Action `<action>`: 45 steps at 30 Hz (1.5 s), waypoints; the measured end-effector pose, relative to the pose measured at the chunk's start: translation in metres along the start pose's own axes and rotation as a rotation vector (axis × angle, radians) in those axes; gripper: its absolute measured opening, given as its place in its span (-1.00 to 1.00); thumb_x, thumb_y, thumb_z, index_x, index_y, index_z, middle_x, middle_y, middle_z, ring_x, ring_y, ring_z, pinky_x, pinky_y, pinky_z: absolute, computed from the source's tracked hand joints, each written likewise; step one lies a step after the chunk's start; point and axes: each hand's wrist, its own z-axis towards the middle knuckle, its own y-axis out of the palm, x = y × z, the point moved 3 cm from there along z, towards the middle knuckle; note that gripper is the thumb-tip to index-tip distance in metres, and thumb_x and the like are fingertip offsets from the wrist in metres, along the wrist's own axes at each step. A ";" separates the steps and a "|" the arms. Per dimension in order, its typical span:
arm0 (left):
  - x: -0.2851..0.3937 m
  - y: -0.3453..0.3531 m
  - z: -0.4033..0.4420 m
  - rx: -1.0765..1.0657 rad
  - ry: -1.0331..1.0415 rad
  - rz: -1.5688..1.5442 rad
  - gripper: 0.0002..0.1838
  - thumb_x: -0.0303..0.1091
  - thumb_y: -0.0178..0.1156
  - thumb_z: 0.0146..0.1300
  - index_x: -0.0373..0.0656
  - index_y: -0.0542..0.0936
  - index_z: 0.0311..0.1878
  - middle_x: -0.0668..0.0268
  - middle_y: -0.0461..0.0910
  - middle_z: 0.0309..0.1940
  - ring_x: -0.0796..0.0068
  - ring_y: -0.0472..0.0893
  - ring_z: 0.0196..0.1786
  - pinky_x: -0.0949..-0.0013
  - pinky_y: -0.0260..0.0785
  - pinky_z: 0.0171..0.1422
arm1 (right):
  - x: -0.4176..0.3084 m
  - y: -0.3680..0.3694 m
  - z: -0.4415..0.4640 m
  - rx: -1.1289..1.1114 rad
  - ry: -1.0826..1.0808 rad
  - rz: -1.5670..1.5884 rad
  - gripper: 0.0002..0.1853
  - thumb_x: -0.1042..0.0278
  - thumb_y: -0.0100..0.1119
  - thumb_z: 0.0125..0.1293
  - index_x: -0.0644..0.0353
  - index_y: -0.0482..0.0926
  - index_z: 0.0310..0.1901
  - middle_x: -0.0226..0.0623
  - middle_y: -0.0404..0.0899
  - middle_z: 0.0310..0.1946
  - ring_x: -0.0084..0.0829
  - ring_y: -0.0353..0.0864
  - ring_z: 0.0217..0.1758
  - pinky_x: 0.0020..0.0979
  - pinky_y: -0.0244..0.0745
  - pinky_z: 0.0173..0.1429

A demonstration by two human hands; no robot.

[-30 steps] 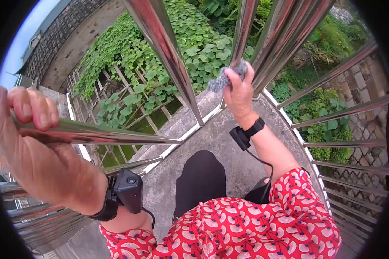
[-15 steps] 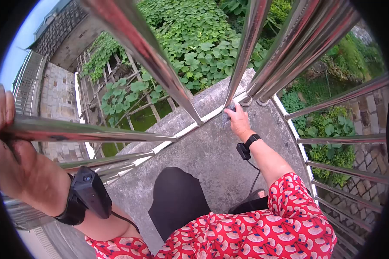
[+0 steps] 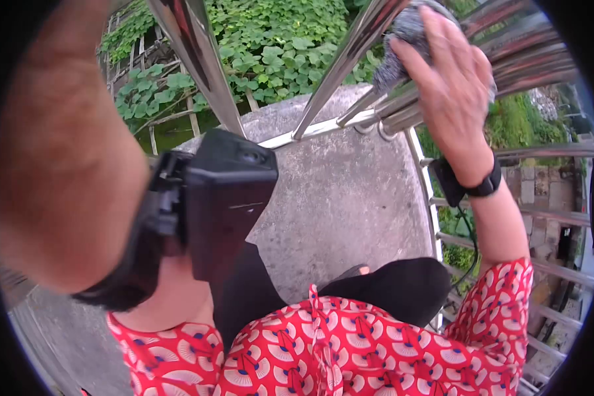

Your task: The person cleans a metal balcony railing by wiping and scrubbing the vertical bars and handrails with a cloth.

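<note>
My right hand [image 3: 452, 86] is at the upper right, its fingers bent over a grey fluffy cloth [image 3: 412, 43]. The cloth lies against the metal bars of the railing, near a thick cluster of posts [image 3: 528, 49]. A black band with a small camera circles the right wrist. At the left edge, close to the lens, my left arm rises out of the top of the picture; the blurred part of my left hand [image 3: 62, 132] shows, but its fingers are hidden. The camera strapped to the left wrist [image 3: 224, 198] covers part of the view.
Shiny upright bars [image 3: 201, 63] stand on a white bottom rail [image 3: 323, 129] around the concrete floor [image 3: 343, 198]. Leafy vines [image 3: 277, 39] grow beyond the railing. More bars and a paved strip lie to the right. My knees are bent below.
My right hand has risen with the cloth from the foot of a bar to higher up at the right. The left arm has come nearer the lens, and the view has turned.
</note>
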 end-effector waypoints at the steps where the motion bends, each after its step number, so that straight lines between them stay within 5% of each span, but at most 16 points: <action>1: -0.008 0.004 -0.011 0.045 0.031 0.119 -0.66 -0.05 0.03 0.37 -0.11 0.56 -0.35 0.47 0.43 -0.66 0.63 0.46 -0.63 0.59 0.38 -0.54 | -0.005 0.034 -0.008 -0.154 -0.051 -0.086 -0.74 0.37 0.12 0.10 -0.13 0.56 -0.14 -0.23 0.43 0.14 -0.32 0.33 0.28 -0.12 -0.07 0.40; 3: -0.019 0.008 -0.048 -0.043 -0.067 -0.137 -0.75 -0.15 0.09 0.34 -0.13 0.52 -0.31 0.48 0.40 -0.66 0.69 0.42 -0.64 0.65 0.34 -0.55 | -0.030 0.080 -0.026 -0.634 -0.234 -0.354 -0.65 0.39 0.05 0.16 -0.18 0.47 0.01 -0.20 0.41 0.18 -0.30 0.29 0.32 0.03 -0.39 0.54; 4: -0.022 0.010 -0.065 -0.149 -0.173 -0.388 -0.82 -0.24 0.16 0.32 -0.16 0.49 -0.27 0.48 0.37 -0.66 0.74 0.38 -0.65 0.70 0.30 -0.56 | -0.042 0.098 -0.042 -0.737 -0.340 -0.319 -0.66 0.32 0.01 0.20 -0.16 0.46 0.04 -0.10 0.40 0.16 -0.21 0.27 0.33 0.05 -0.35 0.53; 8: -0.070 0.020 -0.080 -0.091 -0.064 -0.560 -0.85 -0.31 0.15 0.33 -0.18 0.46 -0.25 0.55 0.31 -0.65 0.79 0.29 -0.65 0.67 0.11 -0.61 | -0.098 0.163 -0.104 -0.818 -0.636 -0.498 -0.39 0.07 -0.16 0.34 -0.30 0.00 0.42 -0.06 0.07 0.36 -0.02 0.05 0.42 0.16 -0.24 0.45; 10: -0.071 0.026 -0.080 -0.138 0.023 -0.657 -0.85 -0.33 0.15 0.33 -0.19 0.45 -0.25 0.57 0.29 -0.64 0.81 0.26 -0.65 0.65 0.05 -0.61 | -0.120 0.206 -0.146 -0.738 -0.801 -0.454 -0.36 0.10 -0.12 0.29 -0.24 0.00 0.41 -0.11 0.03 0.39 -0.07 0.02 0.44 0.11 -0.23 0.46; 12: -0.058 0.031 -0.085 0.146 -0.154 -0.492 -0.86 -0.34 0.15 0.33 -0.21 0.46 -0.22 0.58 0.30 -0.63 0.83 0.24 -0.64 0.64 0.01 -0.61 | -0.140 0.228 -0.164 -0.649 -0.542 -0.276 -0.43 0.21 -0.11 0.26 -0.13 0.13 0.34 -0.03 0.14 0.33 -0.07 0.10 0.40 0.01 -0.16 0.47; 14: -0.055 0.022 -0.082 -0.024 -0.036 -0.539 -0.81 -0.33 0.16 0.32 -0.23 0.48 -0.10 0.57 0.33 -0.63 0.82 0.24 -0.65 0.65 0.02 -0.61 | -0.148 0.237 -0.172 -0.578 -0.407 -0.105 -0.50 0.25 -0.11 0.25 -0.06 0.22 0.26 0.02 0.21 0.27 -0.06 0.15 0.38 -0.04 -0.11 0.46; 16: -0.065 0.019 -0.081 -0.028 -0.093 -0.392 -0.90 -0.42 0.13 0.32 -0.24 0.50 -0.27 0.38 0.42 -0.51 0.64 0.36 -0.57 0.60 0.19 -0.49 | -0.160 0.241 -0.171 -0.495 -0.259 0.071 -0.56 0.30 -0.11 0.24 0.02 0.31 0.19 0.08 0.28 0.22 -0.05 0.20 0.35 -0.09 -0.06 0.46; 18: -0.066 0.019 -0.081 -0.046 -0.087 -0.463 -0.84 -0.35 0.19 0.29 -0.25 0.50 -0.28 0.38 0.39 -0.55 0.63 0.34 -0.59 0.58 0.15 -0.52 | -0.173 0.235 -0.168 -0.354 0.048 0.338 -0.63 0.34 -0.11 0.23 0.13 0.41 0.09 0.17 0.34 0.14 -0.03 0.28 0.29 -0.15 0.03 0.43; 23: -0.058 0.022 -0.079 -0.031 -0.146 -0.454 -0.78 -0.31 0.20 0.29 -0.23 0.45 -0.40 0.39 0.34 -0.57 0.62 0.30 -0.60 0.57 0.09 -0.52 | -0.206 0.221 -0.179 -0.108 0.616 0.571 -0.65 0.55 0.00 0.12 0.06 0.51 -0.03 0.02 0.29 0.25 0.01 0.33 0.25 -0.10 0.27 0.28; 41: -0.057 0.021 -0.082 -0.080 -0.176 -0.472 -0.74 -0.28 0.22 0.28 -0.16 0.41 -0.45 0.39 0.35 -0.58 0.63 0.32 -0.60 0.57 0.11 -0.53 | -0.182 0.219 -0.205 -0.105 0.923 0.818 -0.76 0.61 0.00 -0.01 0.13 0.64 -0.37 -0.19 0.53 0.10 -0.12 0.51 0.09 -0.26 0.40 0.16; 44: -0.061 0.019 -0.081 -0.089 -0.156 -0.531 -0.75 -0.29 0.23 0.27 -0.17 0.42 -0.43 0.39 0.36 -0.56 0.65 0.32 -0.60 0.58 0.11 -0.53 | -0.184 0.222 -0.222 -0.178 1.122 0.883 -0.69 0.65 -0.05 -0.02 0.13 0.66 -0.31 -0.14 0.50 0.13 -0.13 0.49 0.14 -0.30 0.39 0.20; 45: -0.061 0.019 -0.081 -0.102 -0.140 -0.569 -0.76 -0.30 0.24 0.27 -0.18 0.42 -0.43 0.39 0.37 -0.56 0.66 0.32 -0.60 0.59 0.12 -0.53 | -0.178 0.231 -0.247 -0.240 1.435 0.856 -0.66 0.65 -0.08 -0.01 0.13 0.66 -0.28 -0.12 0.48 0.15 -0.13 0.47 0.17 -0.30 0.37 0.23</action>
